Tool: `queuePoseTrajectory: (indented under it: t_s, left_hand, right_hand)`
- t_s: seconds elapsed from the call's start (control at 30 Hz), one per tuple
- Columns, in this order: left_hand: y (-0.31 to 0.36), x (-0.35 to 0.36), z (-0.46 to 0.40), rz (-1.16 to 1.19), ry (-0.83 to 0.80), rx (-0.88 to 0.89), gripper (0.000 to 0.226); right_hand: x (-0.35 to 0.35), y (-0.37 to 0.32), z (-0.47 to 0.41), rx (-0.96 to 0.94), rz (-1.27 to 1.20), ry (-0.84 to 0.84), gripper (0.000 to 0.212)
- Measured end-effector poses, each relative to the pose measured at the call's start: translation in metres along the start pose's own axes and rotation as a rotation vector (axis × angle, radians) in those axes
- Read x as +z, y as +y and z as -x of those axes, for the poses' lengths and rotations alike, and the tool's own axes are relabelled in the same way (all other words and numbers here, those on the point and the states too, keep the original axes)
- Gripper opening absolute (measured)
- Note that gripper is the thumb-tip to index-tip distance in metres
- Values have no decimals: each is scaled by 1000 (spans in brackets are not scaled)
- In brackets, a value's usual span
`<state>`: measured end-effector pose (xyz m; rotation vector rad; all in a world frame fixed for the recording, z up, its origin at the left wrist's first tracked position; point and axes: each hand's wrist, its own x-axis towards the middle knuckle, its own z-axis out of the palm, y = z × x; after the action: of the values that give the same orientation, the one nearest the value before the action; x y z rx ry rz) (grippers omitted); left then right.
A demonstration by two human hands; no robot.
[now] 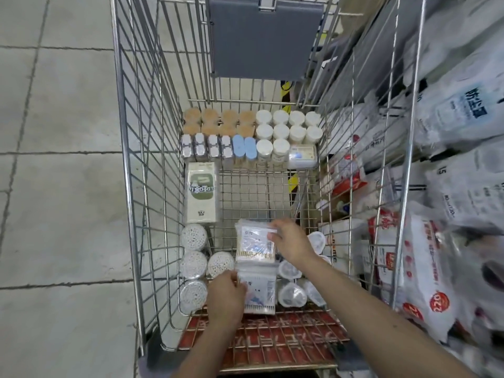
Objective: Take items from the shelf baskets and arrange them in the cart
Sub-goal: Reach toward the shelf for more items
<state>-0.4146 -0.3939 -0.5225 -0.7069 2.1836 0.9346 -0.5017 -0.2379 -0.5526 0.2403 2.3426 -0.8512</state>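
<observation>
I look down into a wire shopping cart [152, 186]. Two clear packs of cotton swabs lie end to end on its floor near me. My right hand [291, 242] pinches the right edge of the far swab pack [252, 245]. My left hand [227, 297] grips the left edge of the near swab pack [261, 291]. Round tubs of swabs [193, 264] stand left of the packs. Clear lidded cups [293, 293] lie to their right.
At the cart's far end stand rows of tan-lidded jars [218, 121], white-lidded jars [289, 126] and small boxes [204, 147]. A white and green box [201, 196] lies along the left wall. Shelf baskets with white bagged goods [450, 186] fill the right side. Tiled floor [60, 159] is left.
</observation>
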Motion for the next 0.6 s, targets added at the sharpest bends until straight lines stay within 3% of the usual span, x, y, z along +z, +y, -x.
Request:
queuePoseTrajectory:
  t_s: [0.6]
  left_hand:
    - [3,-1,4,-55,0,-19,12]
  right_hand:
    - [-4,11,-1,-261,401,-37,37]
